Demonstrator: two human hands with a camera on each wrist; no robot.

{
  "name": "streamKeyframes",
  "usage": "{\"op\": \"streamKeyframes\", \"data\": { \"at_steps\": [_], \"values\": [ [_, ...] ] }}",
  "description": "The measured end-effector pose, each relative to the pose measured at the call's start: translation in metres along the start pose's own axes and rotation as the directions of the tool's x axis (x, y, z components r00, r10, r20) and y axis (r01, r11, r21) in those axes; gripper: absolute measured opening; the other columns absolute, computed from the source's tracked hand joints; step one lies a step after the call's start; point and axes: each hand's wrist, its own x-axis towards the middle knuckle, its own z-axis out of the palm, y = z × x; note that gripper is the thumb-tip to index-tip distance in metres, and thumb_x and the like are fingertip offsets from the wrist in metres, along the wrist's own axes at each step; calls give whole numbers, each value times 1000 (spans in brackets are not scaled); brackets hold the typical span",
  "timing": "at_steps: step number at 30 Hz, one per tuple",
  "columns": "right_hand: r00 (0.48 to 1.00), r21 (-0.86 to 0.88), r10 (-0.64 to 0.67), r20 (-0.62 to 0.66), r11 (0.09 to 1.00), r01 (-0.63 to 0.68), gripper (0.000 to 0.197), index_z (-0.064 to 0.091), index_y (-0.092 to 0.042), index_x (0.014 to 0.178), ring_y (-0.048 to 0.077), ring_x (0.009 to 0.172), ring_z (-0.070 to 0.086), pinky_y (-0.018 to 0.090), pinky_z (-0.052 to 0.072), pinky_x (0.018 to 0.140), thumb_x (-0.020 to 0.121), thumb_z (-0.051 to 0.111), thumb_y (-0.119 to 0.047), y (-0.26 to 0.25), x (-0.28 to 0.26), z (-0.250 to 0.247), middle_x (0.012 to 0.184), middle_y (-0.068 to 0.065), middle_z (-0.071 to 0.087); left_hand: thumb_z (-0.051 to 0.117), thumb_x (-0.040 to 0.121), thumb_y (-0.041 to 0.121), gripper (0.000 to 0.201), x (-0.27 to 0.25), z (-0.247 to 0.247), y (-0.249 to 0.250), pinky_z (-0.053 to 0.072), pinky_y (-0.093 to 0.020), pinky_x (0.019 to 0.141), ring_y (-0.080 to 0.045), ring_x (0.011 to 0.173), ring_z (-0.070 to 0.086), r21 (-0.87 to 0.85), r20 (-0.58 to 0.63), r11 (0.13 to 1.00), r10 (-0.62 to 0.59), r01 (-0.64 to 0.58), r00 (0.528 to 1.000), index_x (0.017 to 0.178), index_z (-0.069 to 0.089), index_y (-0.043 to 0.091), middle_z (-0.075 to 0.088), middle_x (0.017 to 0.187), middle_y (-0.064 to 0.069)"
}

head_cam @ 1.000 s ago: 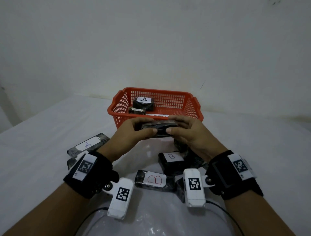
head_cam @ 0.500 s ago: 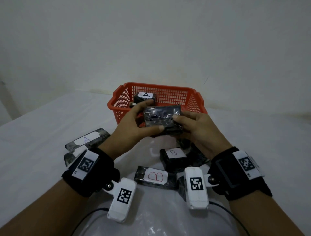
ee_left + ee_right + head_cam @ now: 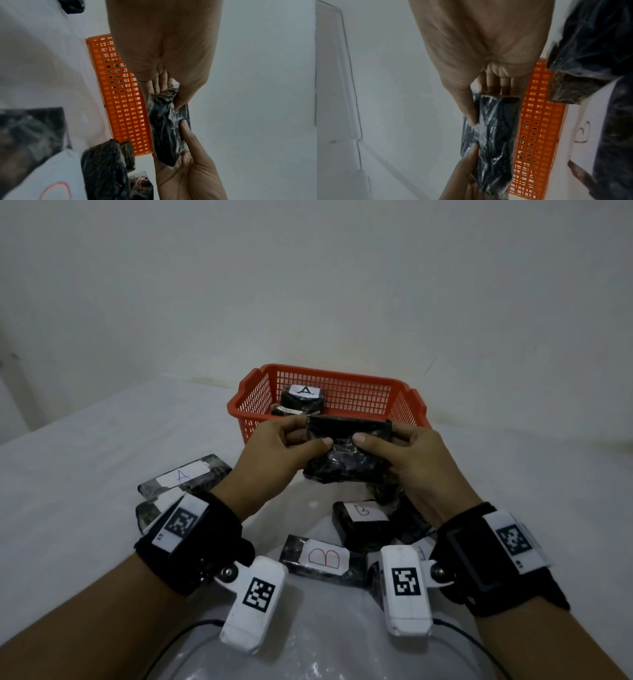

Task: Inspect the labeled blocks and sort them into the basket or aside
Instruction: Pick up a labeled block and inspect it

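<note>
Both hands hold one black, plastic-wrapped block in the air, just in front of the orange basket. My left hand pinches its left end, thumb on the near face; my right hand pinches the right end. No label shows on the faces turned to me. The wrist views show the same block held between thumbs and fingers beside the basket wall. Inside the basket lies a block labeled A.
On the white table lie a block labeled A at the left, another half hidden under my left wrist, two blocks labeled B near the middle, and more dark blocks by my right wrist. A wall stands behind the basket.
The block was lifted from low in front of the basket and turned over in both hands; a different face is toward me now. Both hands kept their hold.
</note>
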Motion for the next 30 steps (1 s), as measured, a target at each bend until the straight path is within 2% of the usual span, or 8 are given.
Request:
{"op": "streamKeyframes", "data": {
  "at_steps": [3,6,10,13,18,24,26,30],
  "values": [
    [997,7,52,60,999,-53,37,74,-5,119,30,105,77,41,61,93,83,82,-9,3,1,1,110,11,80,65,95,5,29,3,-4,1,62,-33,83,-21,99,77,-43,-37,999,10,-12,999,123,66,9,78,108,-8],
    [999,-17,36,38,999,-35,36,75,-5,117,28,100,79,45,60,96,83,83,-9,2,1,-1,107,11,81,66,92,14,33,4,-5,1,60,-39,90,-24,107,75,-127,36,991,-28,32,999,125,64,8,77,114,-9],
    [996,-10,70,56,998,-70,36,75,-4,117,28,101,78,49,58,101,82,83,-8,2,-1,-2,107,13,81,66,94,12,28,4,-6,-1,62,-39,90,-22,101,76,-17,12,1000,-9,9,1000,122,68,7,79,108,-7],
    [997,4,42,66,999,-42,34,75,-7,117,29,105,77,47,56,103,84,82,-12,2,1,0,109,11,80,66,95,11,27,3,-8,-1,62,-34,87,-20,99,77,18,30,1000,8,-8,1000,121,69,12,79,107,-5],
    [1000,-11,-14,-2,1000,14,28,75,-4,115,24,98,79,37,62,94,88,79,-10,-1,-2,-1,104,10,82,64,95,14,24,0,-2,0,62,-30,83,-20,102,76,-52,94,999,-4,9,996,119,68,15,78,109,-6],
    [998,-50,18,67,999,-15,46,71,-10,126,25,111,75,46,59,100,82,84,-7,2,2,-2,118,10,78,68,92,16,31,3,-8,-1,62,-30,86,-11,103,75,76,1,992,96,-96,995,123,66,14,77,111,1],
    [999,-69,-10,35,998,13,49,71,-10,126,23,114,73,46,59,101,80,85,-4,2,2,-3,121,9,77,71,90,16,26,4,-11,2,61,-23,83,-5,105,72,105,-9,983,150,-149,989,115,67,19,76,111,7],
    [995,-162,-96,-30,983,90,47,74,-12,121,17,113,73,43,56,105,76,88,-4,1,1,-5,116,2,78,73,85,7,26,5,-15,4,59,-20,84,-7,107,72,114,0,969,219,-218,976,108,69,17,76,110,7]
  ]
}}
